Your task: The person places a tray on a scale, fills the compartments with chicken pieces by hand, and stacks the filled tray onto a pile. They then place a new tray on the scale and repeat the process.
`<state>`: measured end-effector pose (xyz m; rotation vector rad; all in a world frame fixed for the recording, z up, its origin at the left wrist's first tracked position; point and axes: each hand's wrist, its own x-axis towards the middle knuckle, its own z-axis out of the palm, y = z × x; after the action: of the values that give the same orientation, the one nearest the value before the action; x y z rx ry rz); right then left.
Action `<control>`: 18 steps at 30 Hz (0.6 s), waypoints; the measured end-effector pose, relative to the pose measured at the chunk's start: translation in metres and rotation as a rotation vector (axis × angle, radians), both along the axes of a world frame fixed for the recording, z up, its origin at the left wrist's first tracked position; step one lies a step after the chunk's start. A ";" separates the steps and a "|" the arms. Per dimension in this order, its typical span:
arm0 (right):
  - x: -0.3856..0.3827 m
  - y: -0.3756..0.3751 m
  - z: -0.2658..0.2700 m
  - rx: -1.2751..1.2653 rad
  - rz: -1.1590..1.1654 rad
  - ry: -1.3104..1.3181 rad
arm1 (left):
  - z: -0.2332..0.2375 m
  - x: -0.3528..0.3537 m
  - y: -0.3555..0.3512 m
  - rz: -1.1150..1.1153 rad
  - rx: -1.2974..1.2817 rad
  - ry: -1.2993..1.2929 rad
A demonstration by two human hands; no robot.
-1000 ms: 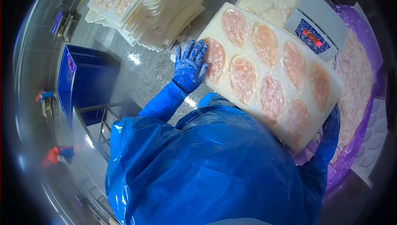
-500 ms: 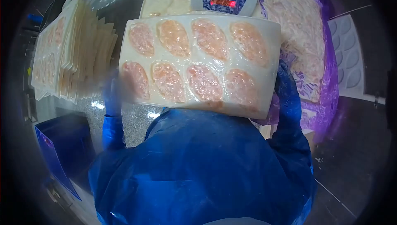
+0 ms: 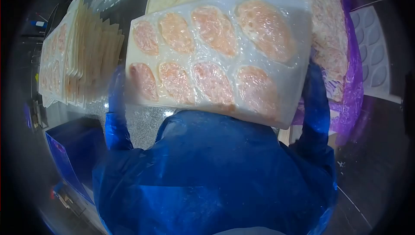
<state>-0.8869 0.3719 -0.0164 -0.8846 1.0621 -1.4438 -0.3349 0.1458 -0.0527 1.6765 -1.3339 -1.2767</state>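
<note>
The left hand [image 3: 116, 89], gloved and blurred, grips the left edge of the tray [image 3: 298, 83]. The right hand [image 3: 314, 92] grips the right edge, forearm upright. The tray is held in the air before the chest, with a stack of trays [image 3: 82, 57] to its left.

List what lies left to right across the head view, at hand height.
Stack of filled trays → left hand → held tray → right hand → purple bag → empty mould tray.
</note>
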 end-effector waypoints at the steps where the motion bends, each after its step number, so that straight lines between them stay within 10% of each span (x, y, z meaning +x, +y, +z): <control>1: 0.025 0.014 0.005 0.332 -0.290 -0.137 | 0.002 -0.001 -0.001 -0.010 0.019 -0.025; 3: 0.056 0.029 0.000 0.717 -0.589 -0.341 | 0.003 0.007 -0.008 -0.064 0.013 -0.075; 10: 0.021 0.022 -0.016 0.496 -0.338 -0.140 | 0.048 0.007 -0.036 -0.531 -0.063 -0.840; 18: -0.159 -0.181 -0.005 0.342 -0.365 0.165 | 0.006 -0.160 -0.302 -0.783 -0.986 -0.529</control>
<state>-1.0458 0.1905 -0.0214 -0.5888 1.6036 -1.4368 -0.4949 -0.1567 -0.0465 0.7801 -2.5292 -0.2875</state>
